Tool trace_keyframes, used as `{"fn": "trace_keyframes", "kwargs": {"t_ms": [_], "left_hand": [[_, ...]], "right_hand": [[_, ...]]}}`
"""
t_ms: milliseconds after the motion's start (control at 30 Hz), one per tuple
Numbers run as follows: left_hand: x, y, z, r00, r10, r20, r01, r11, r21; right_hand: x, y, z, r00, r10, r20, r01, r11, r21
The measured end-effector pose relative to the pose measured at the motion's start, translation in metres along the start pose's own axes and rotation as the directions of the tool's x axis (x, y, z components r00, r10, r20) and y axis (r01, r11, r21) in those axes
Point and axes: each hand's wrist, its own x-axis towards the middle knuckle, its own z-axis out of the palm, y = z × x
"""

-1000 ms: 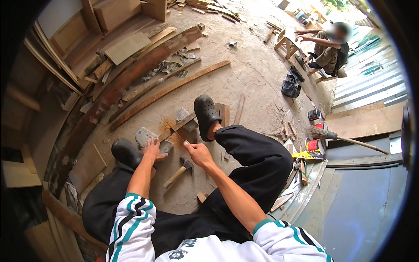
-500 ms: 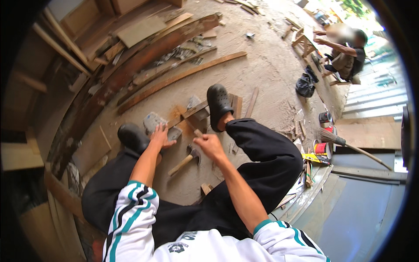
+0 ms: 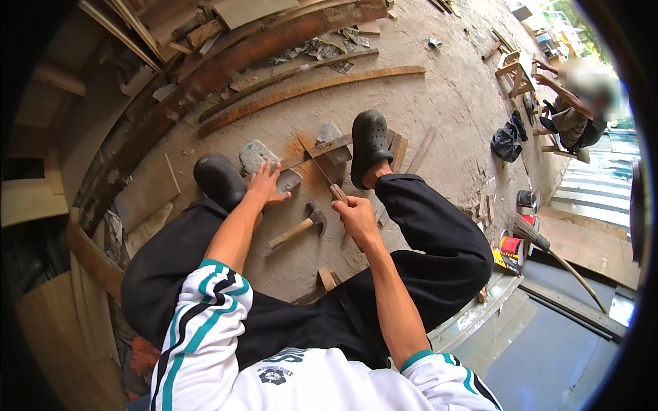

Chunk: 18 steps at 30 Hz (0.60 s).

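My right hand [image 3: 358, 218] is closed around the wooden handle of a narrow-bladed saw [image 3: 336, 191]. Its thin blade points away from me and crosses a wooden strip [image 3: 333, 147], with orange-brown sawdust around it. My left hand [image 3: 264, 186] lies with fingers spread at the strip's left end, by a rough grey block [image 3: 256, 157]; the exact contact is partly hidden under the palm. A second grey block [image 3: 330, 133] is beneath the strip. My right black clog [image 3: 371, 147] is at the strip's far right end. Between my legs lies a claw hammer [image 3: 299, 228].
Long boards [image 3: 308, 89] and scrap wood lie beyond my feet. My left clog [image 3: 219, 181] is beside the left hand. To the right are a broom [image 3: 558, 257], paint cans [image 3: 510, 246] and a black bag [image 3: 506, 142]. A co-worker [image 3: 576, 113] sits farther off.
My view has shifted, so the scene sits farther right and higher. Both hands keep nearly the same places by the strip. More of the saw's blade shows now.
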Motion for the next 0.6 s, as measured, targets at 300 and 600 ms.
{"fn": "trace_keyframes", "kwargs": {"t_ms": [300,600], "left_hand": [[-0.001,-0.011,-0.008,1.0,0.001,0.026,0.0,0.999,-0.05],[-0.001,-0.013,-0.013,1.0,-0.009,0.007,0.009,0.998,-0.056]], "right_hand": [[-0.061,-0.012,-0.005,1.0,0.002,-0.011,-0.003,0.995,-0.104],[-0.015,0.012,0.013,0.993,-0.111,-0.037,0.108,0.992,-0.07]]}}
